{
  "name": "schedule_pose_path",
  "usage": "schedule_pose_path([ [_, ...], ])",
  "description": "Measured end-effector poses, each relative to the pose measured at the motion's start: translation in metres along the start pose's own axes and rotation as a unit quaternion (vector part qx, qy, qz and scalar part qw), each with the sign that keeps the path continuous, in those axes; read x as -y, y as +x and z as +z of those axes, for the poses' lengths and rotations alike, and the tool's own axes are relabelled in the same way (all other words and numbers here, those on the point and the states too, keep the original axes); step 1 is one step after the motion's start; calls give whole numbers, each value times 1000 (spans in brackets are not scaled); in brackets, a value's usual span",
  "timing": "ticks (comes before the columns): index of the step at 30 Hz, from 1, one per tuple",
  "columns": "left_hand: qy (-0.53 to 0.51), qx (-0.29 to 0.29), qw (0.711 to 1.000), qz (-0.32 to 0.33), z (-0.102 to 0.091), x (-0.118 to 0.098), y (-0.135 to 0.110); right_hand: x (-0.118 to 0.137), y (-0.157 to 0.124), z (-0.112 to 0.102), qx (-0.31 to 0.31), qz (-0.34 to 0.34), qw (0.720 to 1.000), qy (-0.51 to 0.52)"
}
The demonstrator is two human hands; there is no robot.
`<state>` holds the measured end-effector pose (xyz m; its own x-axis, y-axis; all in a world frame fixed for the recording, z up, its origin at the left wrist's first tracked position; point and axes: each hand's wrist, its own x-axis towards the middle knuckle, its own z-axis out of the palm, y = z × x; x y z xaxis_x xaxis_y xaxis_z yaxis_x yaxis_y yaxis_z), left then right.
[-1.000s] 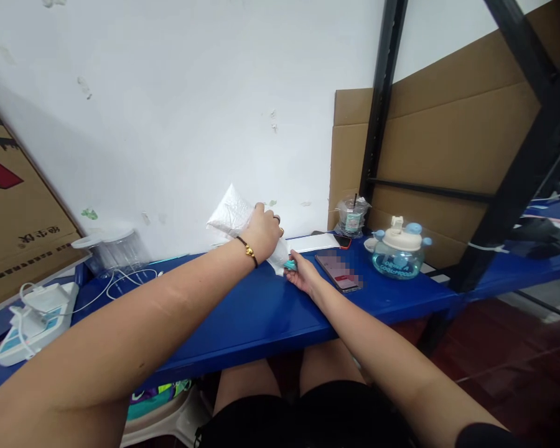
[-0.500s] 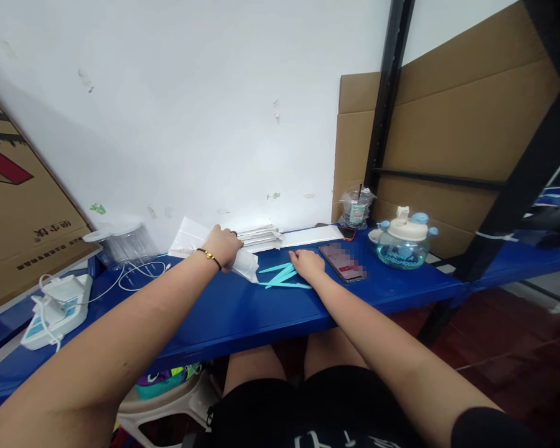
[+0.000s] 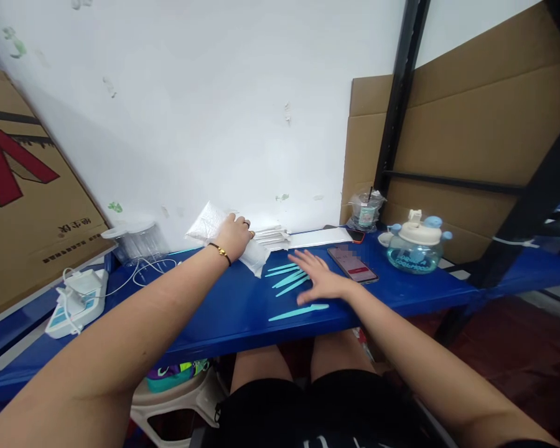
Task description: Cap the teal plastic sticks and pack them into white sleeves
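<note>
My left hand [image 3: 236,236] is closed round the middle of a white plastic packet [image 3: 256,256], with the packet's crinkled upper end [image 3: 206,221] showing beyond the wrist. Over the blue table [image 3: 224,317], my right hand [image 3: 324,279] hovers or rests with its fingers spread. Beneath and beside those fingers lie several flat, pointed teal sticks [image 3: 287,279], fanned out and partly hidden by the hand. One separate teal stick [image 3: 298,312] lies nearer the table's front edge. Behind my left hand is a stack of flat white packets [image 3: 271,235], next to a long white strip [image 3: 320,238].
A phone [image 3: 353,264] lies right of my right hand. Further right stands a teal water bottle [image 3: 414,246], with a bagged cup [image 3: 366,211] behind. Left are clear plastic containers [image 3: 142,241], a white cable and a power strip [image 3: 77,305]. A wall closes the back.
My right hand has opened and spread its fingers. The teal sticks are more spread out, one now apart near the front. The left hand still holds the packet. The view has shifted slightly left.
</note>
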<state>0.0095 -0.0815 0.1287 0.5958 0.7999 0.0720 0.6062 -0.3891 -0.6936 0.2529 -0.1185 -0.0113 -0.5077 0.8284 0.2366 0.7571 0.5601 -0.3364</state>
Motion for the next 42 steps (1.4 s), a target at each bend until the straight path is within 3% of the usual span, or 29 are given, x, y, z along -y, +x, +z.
schedule_pose_path([
  [2, -13, 3, 1000, -9, 1, 5, 0, 2, -12, 6, 46, -35, 998, 0],
  [4, -19, 3, 1000, -17, 0, 12, 0, 1, -12, 14, 43, -12, 999, -1],
  [9, -66, -57, 996, -5, -10, 19, 3, -6, 22, 31, 7, 31, 999, 30],
  [13, -113, -56, 992, 15, 1, 14, 0, -9, 35, 32, -53, 37, 996, 63],
  [18, -124, -56, 991, -5, 25, 9, -5, -7, 23, 24, -158, 59, 979, 113],
  [26, -180, -65, 981, -32, 30, -11, 0, -5, 34, 25, -200, 13, 971, 129],
  [30, -210, -75, 974, -45, 36, -31, 0, -7, 53, 32, -180, 53, 969, 164],
  [34, -219, -91, 969, -68, 47, -44, -4, -5, 63, 36, -131, 78, 981, 121],
  [42, -219, -63, 968, -102, 72, -31, -18, -2, 56, 25, -164, 74, 982, 49],
])
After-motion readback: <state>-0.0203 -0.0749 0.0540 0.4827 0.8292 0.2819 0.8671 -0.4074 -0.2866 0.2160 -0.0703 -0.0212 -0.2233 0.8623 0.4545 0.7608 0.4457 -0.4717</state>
